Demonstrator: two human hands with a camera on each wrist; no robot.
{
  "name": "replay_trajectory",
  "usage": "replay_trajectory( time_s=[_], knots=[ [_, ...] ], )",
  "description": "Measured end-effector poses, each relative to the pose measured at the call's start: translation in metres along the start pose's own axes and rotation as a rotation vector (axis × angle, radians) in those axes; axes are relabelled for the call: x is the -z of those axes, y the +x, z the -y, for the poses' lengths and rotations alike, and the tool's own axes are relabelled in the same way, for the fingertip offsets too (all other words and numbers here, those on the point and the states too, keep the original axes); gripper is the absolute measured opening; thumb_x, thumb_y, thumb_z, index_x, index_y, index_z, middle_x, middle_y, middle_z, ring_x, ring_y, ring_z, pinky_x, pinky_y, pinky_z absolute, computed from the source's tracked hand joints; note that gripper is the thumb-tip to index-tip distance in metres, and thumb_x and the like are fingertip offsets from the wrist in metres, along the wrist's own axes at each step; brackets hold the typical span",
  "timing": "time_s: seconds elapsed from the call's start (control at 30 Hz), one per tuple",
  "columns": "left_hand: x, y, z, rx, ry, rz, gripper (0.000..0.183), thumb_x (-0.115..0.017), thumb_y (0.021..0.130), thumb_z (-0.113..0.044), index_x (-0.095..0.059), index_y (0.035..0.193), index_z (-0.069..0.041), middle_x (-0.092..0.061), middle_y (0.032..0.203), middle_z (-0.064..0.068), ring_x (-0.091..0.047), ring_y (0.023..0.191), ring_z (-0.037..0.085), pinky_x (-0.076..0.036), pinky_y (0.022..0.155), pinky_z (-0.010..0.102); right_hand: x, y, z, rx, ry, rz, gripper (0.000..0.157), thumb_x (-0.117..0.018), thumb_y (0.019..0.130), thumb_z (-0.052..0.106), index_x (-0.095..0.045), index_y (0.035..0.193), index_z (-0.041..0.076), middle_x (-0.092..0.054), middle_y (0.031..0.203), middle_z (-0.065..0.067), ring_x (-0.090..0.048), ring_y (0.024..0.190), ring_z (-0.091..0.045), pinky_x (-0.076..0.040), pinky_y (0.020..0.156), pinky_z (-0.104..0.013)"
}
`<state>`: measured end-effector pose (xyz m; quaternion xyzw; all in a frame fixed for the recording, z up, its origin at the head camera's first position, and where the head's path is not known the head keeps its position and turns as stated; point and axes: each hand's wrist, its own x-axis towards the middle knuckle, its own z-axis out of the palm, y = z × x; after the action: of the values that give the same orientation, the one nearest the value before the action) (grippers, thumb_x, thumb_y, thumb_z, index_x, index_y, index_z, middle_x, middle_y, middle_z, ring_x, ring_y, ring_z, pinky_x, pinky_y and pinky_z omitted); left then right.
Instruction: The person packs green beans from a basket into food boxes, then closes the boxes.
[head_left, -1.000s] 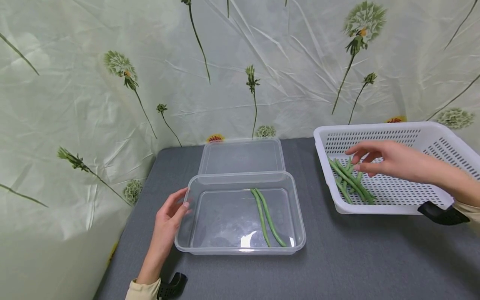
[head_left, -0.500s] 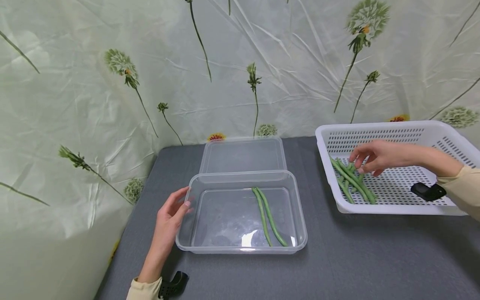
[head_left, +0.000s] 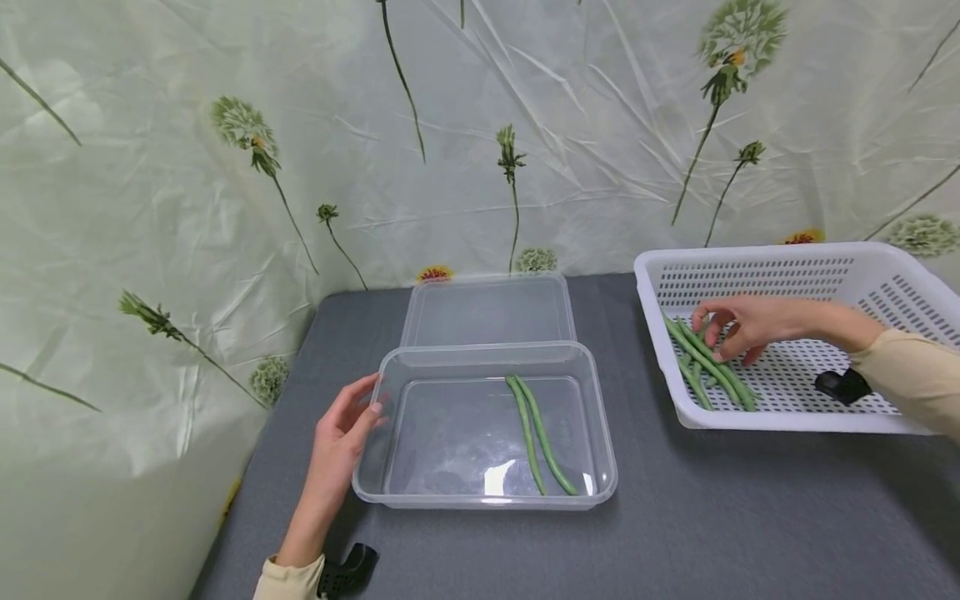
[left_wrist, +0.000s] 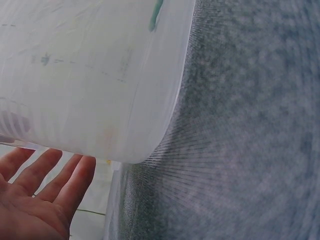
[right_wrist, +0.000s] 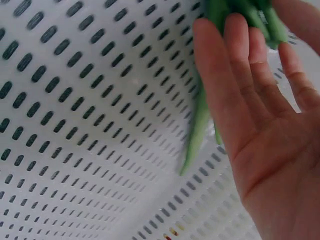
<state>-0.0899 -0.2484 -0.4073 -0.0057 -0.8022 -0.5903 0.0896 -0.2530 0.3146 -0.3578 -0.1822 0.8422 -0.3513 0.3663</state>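
Right hand [head_left: 757, 321]: down in the white perforated plastic basket [head_left: 795, 423], over the loose pile of green beans [head_left: 716, 375]. Fingers bent down at the beans, thumb set apart from them, so a moderate gap, with bean ends showing between in the right wrist view. Can't tell if any bean is pinched. One bean tip sticks out past the nearest finger there.

Pile lies at the basket's left end, several beans crossed over each other; exact count hidden by the hand.

Left hand [head_left: 337, 433]: at the left wall of the clear plastic box [head_left: 480, 502], fingers fairly straight and spread, thumb by the rim. Touching the box, not wrapped round it.

Box sits upright, two green beans [head_left: 529, 433] inside, right half, roughly side by side, lying lengthwise toward the near wall. Clear flat lid [head_left: 487, 310] lies just behind the box.

Basket is right of the box, well apart. All on dark grey cloth [head_left: 675, 517]. Both wrists: black wrist unit [head_left: 843, 386], cream sleeve [head_left: 900, 371]. Behind: pale sheet [head_left: 450, 125] with dandelion print.
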Motion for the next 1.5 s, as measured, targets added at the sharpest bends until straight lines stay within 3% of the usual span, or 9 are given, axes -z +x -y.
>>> replay_trajectory(
  time_s=[0.37,0.7,0.9,1.07,1.27,1.5],
  knots=[
    [0.000,0.000,0.000,-0.007,0.003,0.002,0.039,-0.057,0.101,-0.013,-0.052,0.140,-0.012,-0.053,0.139,0.005,-0.059,0.118,0.022,-0.053,0.087,0.030,-0.004,0.004,-0.009,0.061,0.037,0.024,0.058,-0.077,0.084,0.007,-0.037,0.125,-0.001,-0.050,0.099,-0.016,-0.061,0.076,-0.022,-0.058,0.063,-0.041],
    [0.001,0.000,0.001,0.001,0.012,0.001,0.040,-0.057,0.102,-0.016,-0.052,0.141,-0.013,-0.053,0.139,0.005,-0.059,0.117,0.018,-0.053,0.088,0.030,-0.003,-0.004,-0.008,0.042,0.058,0.031,0.055,-0.068,0.084,0.000,-0.043,0.133,0.000,-0.053,0.105,-0.018,-0.062,0.086,-0.026,-0.058,0.069,-0.045],
    [0.001,-0.001,0.001,0.004,0.007,0.006,0.040,-0.057,0.101,-0.015,-0.051,0.141,-0.013,-0.053,0.140,0.006,-0.059,0.118,0.019,-0.053,0.087,0.029,-0.001,-0.010,-0.003,0.027,0.041,0.025,0.059,-0.066,0.085,0.000,-0.039,0.138,-0.005,-0.054,0.102,-0.016,-0.060,0.086,-0.025,-0.058,0.070,-0.044],
    [0.001,-0.001,0.000,0.003,-0.002,0.001,0.040,-0.057,0.101,-0.015,-0.051,0.141,-0.012,-0.052,0.140,0.008,-0.059,0.118,0.020,-0.053,0.087,0.028,0.002,-0.014,0.002,0.032,-0.002,-0.016,0.058,-0.068,0.087,0.002,-0.041,0.138,-0.009,-0.056,0.096,-0.014,-0.059,0.083,-0.021,-0.057,0.068,-0.040],
    [0.001,-0.001,-0.001,-0.005,-0.010,0.002,0.040,-0.057,0.101,-0.015,-0.051,0.141,-0.011,-0.052,0.140,0.009,-0.059,0.117,0.017,-0.053,0.087,0.027,0.003,-0.023,0.007,0.069,-0.018,-0.050,0.059,-0.067,0.090,0.004,-0.041,0.140,-0.013,-0.060,0.115,-0.022,-0.064,0.092,-0.026,-0.058,0.068,-0.040],
    [0.001,-0.001,-0.001,-0.013,-0.001,0.005,0.040,-0.056,0.102,-0.014,-0.051,0.141,-0.011,-0.052,0.140,0.007,-0.060,0.116,0.015,-0.053,0.086,0.028,0.005,-0.039,0.014,0.113,-0.049,-0.133,0.063,-0.066,0.092,0.004,-0.035,0.143,-0.015,-0.059,0.114,-0.024,-0.066,0.087,-0.020,-0.058,0.066,-0.040]
  ],
)
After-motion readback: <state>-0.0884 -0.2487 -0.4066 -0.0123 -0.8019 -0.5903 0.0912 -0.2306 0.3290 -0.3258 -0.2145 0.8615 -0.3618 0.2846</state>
